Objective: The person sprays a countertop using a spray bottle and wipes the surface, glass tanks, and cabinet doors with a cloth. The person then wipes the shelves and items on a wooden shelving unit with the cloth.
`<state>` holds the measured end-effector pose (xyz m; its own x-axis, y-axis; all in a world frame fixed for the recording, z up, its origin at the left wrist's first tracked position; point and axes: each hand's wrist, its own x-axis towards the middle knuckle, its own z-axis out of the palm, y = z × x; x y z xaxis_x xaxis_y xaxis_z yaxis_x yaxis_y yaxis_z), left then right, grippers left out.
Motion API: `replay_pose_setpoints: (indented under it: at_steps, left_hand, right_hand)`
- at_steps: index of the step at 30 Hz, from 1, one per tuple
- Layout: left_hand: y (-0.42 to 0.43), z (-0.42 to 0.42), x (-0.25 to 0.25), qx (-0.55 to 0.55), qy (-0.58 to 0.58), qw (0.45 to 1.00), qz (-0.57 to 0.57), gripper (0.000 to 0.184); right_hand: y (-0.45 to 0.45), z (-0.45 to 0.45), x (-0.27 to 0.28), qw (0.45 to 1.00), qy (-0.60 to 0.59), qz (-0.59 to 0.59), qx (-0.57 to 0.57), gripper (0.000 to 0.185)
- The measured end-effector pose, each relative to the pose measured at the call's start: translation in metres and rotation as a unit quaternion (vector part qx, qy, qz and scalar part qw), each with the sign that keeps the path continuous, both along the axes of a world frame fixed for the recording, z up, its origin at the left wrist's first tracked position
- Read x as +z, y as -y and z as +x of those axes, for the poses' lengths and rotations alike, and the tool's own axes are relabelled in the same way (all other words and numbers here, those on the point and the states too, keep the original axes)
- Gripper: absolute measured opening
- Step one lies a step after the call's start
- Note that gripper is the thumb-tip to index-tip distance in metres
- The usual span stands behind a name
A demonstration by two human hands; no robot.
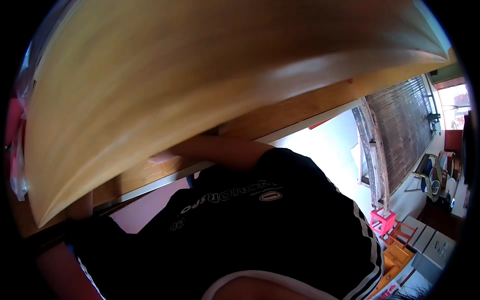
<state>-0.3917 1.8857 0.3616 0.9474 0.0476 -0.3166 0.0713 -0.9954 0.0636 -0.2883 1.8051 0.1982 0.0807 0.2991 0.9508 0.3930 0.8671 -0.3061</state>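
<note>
A large, smooth yellow-brown board [165, 70], apparently wood, fills the upper view close to the camera. My right forearm crosses in front of my black T-shirt, and my right hand [162, 157] shows only in part at the board's lower edge. It lies just over a wooden tabletop [145, 173]; its fingers are mostly hidden, so whether it grips the board does not show. On the left, a bit of my left forearm [85, 206] goes up behind the board's corner, which covers my left hand.
A pink stool [382, 221] and a brown wooden stool [400, 232] stand at the right. Behind them are an orange wooden cabinet [397, 255] and a slatted bamboo panel [402, 130]. Pinkish plastic wrap [18, 170] hangs at the far left edge.
</note>
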Motion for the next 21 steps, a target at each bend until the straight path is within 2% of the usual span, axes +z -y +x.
replay_pose_setpoints:
  at_steps: [1, 2, 6, 7, 9, 12, 13, 14, 17, 21]
  left_hand:
    - [0.003, 0.001, -0.001, -0.003, -0.008, 1.0, 0.006, 0.021]
    - [0.003, 0.003, -0.002, -0.005, -0.018, 1.0, 0.013, 0.02]
    - [-0.006, 0.003, -0.009, -0.018, -0.066, 0.998, 0.006, 0.02]
    - [-0.012, -0.002, -0.018, -0.027, -0.045, 0.998, -0.021, 0.02]
    - [-0.017, 0.0, -0.017, -0.043, -0.102, 0.994, -0.002, 0.021]
    - [-0.016, 0.005, -0.017, -0.012, -0.155, 0.988, 0.012, 0.021]
    - [-0.015, 0.004, -0.009, -0.015, -0.15, 0.988, 0.015, 0.02]
    - [-0.013, 0.005, 0.002, -0.019, -0.145, 0.989, 0.019, 0.018]
    - [-0.001, -0.003, 0.033, 0.001, -0.022, 0.999, -0.036, 0.015]
    - [-0.01, -0.013, 0.033, 0.006, 0.005, 1.0, -0.007, 0.016]
  right_hand:
    - [0.008, 0.017, 0.021, 0.952, 0.242, -0.188, 0.025, 0.073]
    - [0.014, 0.031, 0.042, 0.811, 0.464, -0.354, 0.048, 0.073]
    - [0.011, 0.025, 0.03, 0.827, 0.448, -0.335, 0.055, 0.072]
    - [0.012, 0.027, 0.032, 0.822, 0.458, -0.335, 0.048, 0.072]
    - [0.017, 0.036, 0.044, 0.826, 0.456, -0.329, 0.042, 0.071]
    - [0.019, 0.039, 0.044, 0.848, 0.433, -0.304, 0.027, 0.071]
    - [0.018, 0.04, 0.05, 0.801, 0.475, -0.359, 0.061, 0.072]
    - [0.019, 0.041, 0.05, 0.8, 0.48, -0.356, 0.055, 0.072]
    - [0.023, 0.04, 0.051, 0.803, 0.485, -0.344, 0.031, 0.073]
    - [0.026, 0.043, 0.062, 0.801, 0.484, -0.349, 0.031, 0.067]
